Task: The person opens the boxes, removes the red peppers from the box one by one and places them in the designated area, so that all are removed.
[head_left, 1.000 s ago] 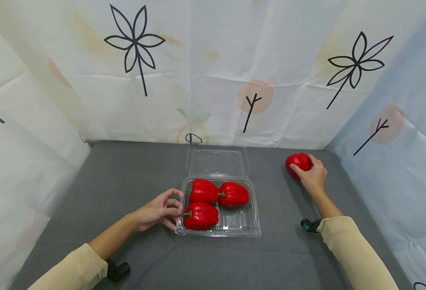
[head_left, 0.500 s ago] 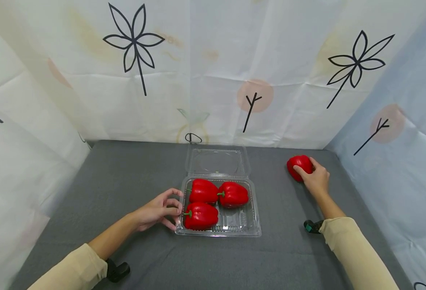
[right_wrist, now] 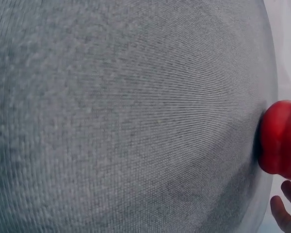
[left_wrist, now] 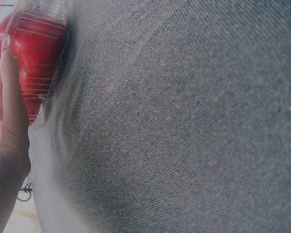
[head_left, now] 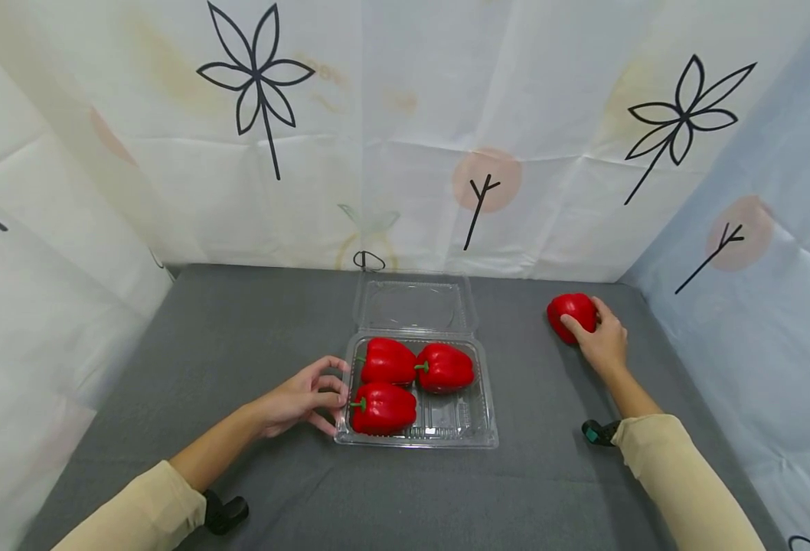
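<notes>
At the back right of the grey cloth, my right hand point(head_left: 603, 340) grips a red bell pepper point(head_left: 573, 312), thumb on the near side and fingers around the right. In the right wrist view the bell pepper point(right_wrist: 281, 141) sits on the cloth at the right edge, some fingertips below it. An open clear plastic clamshell container point(head_left: 453, 428) stands in the middle, its lid point(head_left: 415, 306) folded back. Three red bell peppers lie inside: back left point(head_left: 387, 361), right point(head_left: 445, 368) and front left point(head_left: 383, 409). My left hand point(head_left: 302, 402) holds the container's left rim between its digits.
Grey cloth point(head_left: 260, 321) covers the table. White patterned fabric point(head_left: 405, 153) hangs behind it and at both sides. A dark strap device point(head_left: 224, 514) is on the left wrist, another point(head_left: 599, 433) on the right.
My right hand and the bell pepper in it have shifted slightly to the right. My left hand, the container and the peppers inside stay where they were.
</notes>
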Action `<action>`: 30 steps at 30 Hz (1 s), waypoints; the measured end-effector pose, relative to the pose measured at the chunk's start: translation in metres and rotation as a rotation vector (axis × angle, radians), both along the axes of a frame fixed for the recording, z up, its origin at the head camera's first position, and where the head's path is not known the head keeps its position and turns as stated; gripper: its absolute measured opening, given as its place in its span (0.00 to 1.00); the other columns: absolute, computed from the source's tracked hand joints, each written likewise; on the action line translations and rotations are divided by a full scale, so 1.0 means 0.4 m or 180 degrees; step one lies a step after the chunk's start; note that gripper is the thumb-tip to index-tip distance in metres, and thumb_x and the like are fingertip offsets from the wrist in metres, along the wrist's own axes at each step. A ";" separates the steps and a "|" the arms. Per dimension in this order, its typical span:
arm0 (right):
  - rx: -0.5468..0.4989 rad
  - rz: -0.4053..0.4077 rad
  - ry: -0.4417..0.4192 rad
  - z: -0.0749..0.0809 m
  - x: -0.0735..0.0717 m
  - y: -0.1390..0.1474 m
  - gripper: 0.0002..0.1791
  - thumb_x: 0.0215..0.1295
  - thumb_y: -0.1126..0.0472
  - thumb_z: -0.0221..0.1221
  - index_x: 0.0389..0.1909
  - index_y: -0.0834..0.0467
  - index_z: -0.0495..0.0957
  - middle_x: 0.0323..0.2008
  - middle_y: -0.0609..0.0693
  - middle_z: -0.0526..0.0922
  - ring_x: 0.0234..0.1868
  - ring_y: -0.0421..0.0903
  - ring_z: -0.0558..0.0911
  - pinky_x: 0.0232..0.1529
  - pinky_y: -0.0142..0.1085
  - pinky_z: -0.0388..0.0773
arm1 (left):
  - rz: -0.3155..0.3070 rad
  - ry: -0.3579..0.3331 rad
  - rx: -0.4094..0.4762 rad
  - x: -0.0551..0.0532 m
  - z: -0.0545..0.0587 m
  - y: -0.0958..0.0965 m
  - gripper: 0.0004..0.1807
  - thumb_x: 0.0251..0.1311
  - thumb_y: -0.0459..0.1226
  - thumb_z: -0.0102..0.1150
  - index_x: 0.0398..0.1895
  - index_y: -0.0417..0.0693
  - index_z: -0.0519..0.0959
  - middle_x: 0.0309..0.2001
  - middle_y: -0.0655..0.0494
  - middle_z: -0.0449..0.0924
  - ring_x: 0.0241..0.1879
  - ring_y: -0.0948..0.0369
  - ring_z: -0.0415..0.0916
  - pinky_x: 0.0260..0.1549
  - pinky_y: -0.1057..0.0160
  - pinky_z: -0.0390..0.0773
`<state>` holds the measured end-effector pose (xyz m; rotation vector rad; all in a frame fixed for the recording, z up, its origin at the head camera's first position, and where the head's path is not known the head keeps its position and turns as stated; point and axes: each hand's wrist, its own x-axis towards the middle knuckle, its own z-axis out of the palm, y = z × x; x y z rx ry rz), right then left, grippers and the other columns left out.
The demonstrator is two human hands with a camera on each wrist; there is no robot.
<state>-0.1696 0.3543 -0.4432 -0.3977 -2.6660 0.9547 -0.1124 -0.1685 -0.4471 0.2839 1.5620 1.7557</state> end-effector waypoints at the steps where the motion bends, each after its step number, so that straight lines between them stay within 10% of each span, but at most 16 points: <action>1: -0.0004 0.0005 0.0018 0.001 0.001 0.002 0.41 0.68 0.48 0.61 0.74 0.64 0.58 0.66 0.69 0.68 0.64 0.66 0.68 0.60 0.64 0.68 | -0.0005 0.0005 0.0007 0.000 0.000 0.001 0.27 0.69 0.31 0.57 0.64 0.40 0.55 0.41 0.47 0.76 0.32 0.56 0.79 0.35 0.49 0.86; 13: 0.0028 0.0314 0.0245 0.076 0.016 -0.025 0.49 0.65 0.47 0.64 0.79 0.56 0.47 0.77 0.59 0.51 0.76 0.61 0.53 0.66 0.67 0.58 | -0.0012 0.0042 0.0021 0.001 0.003 0.001 0.27 0.69 0.30 0.56 0.64 0.39 0.55 0.40 0.48 0.76 0.32 0.56 0.79 0.35 0.49 0.86; 21: 0.0060 0.0983 0.0282 0.114 0.037 -0.102 0.54 0.60 0.51 0.69 0.80 0.49 0.46 0.77 0.59 0.53 0.68 0.69 0.62 0.53 0.69 0.72 | -0.0017 0.0043 0.0036 0.001 0.000 0.001 0.26 0.69 0.30 0.56 0.63 0.40 0.55 0.41 0.48 0.76 0.32 0.56 0.79 0.35 0.49 0.86; 30: -0.0054 0.1910 0.0308 0.141 0.056 -0.183 0.56 0.52 0.58 0.75 0.78 0.53 0.51 0.77 0.57 0.55 0.75 0.59 0.56 0.66 0.67 0.58 | -0.0029 0.0039 0.0038 0.001 0.001 0.001 0.26 0.69 0.30 0.56 0.63 0.40 0.55 0.41 0.48 0.76 0.32 0.56 0.79 0.35 0.50 0.86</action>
